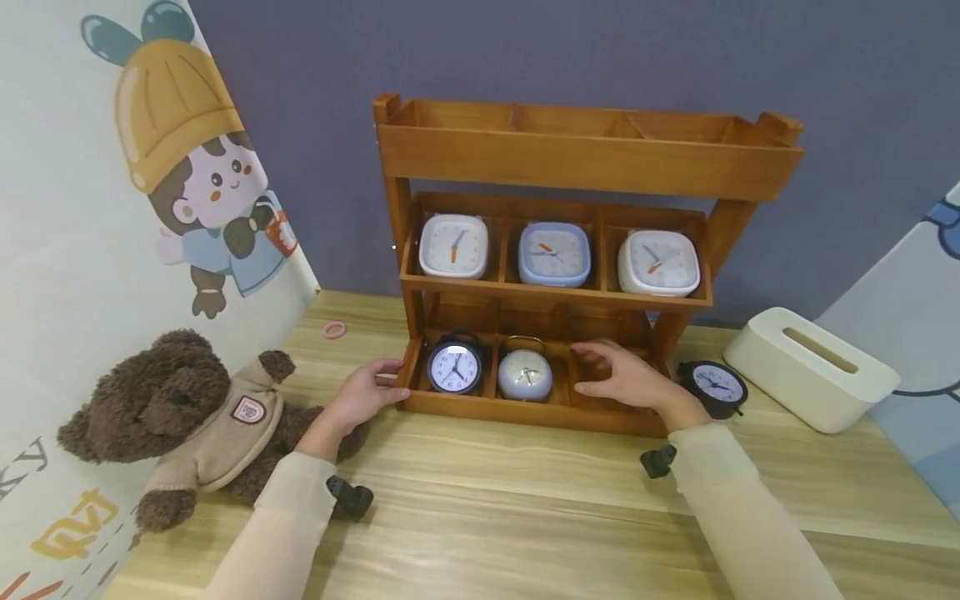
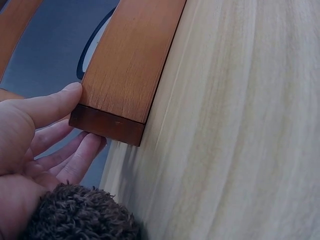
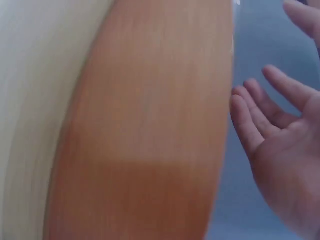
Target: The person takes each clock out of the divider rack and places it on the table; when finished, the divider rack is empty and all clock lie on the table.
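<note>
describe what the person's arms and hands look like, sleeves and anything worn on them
The left hand and right hand are both bare, without gloves. The left sleeve and right sleeve are long, plain and cream-coloured, ending near the wrists. By each cuff is a small black device, the left one and the right one. No cables show.

A grey-blue wall (image 1: pixel 525 50) backs the wood-grained table (image 1: pixel 495 525).
</note>
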`<state>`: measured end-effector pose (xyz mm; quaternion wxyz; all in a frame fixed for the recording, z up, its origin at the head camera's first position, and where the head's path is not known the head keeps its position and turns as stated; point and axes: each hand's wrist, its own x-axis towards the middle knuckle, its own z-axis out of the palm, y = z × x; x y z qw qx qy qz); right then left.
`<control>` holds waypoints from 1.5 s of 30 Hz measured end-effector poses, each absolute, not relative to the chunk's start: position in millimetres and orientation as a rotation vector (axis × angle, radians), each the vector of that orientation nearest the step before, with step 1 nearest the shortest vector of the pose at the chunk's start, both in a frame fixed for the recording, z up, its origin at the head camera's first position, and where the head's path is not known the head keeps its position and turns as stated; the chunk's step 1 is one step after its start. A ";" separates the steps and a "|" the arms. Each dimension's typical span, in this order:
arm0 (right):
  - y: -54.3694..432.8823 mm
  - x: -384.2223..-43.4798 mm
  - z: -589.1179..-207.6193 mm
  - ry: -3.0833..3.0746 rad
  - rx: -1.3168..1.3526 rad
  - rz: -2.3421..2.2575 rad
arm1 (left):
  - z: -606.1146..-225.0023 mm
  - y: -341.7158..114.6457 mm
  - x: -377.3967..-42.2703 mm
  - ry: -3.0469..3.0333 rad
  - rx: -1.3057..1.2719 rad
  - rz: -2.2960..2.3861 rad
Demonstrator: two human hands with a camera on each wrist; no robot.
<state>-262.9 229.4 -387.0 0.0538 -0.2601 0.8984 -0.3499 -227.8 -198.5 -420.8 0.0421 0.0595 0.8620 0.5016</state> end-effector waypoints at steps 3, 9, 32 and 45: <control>200.8 -269.3 -390.4 2.698 -0.773 -1.076 | -421.8 -198.8 -227.8 2.623 0.179 1.552; 158.9 -279.7 -395.8 2.750 -0.785 -0.905 | -424.9 -204.3 -226.7 2.610 0.165 1.577; 160.1 -270.9 -378.9 2.854 -0.507 -0.952 | -425.0 -201.6 -227.6 2.595 0.189 1.594; 258.8 -208.7 -342.6 2.882 -0.474 -0.967 | -423.6 -199.2 -228.4 2.592 0.180 1.592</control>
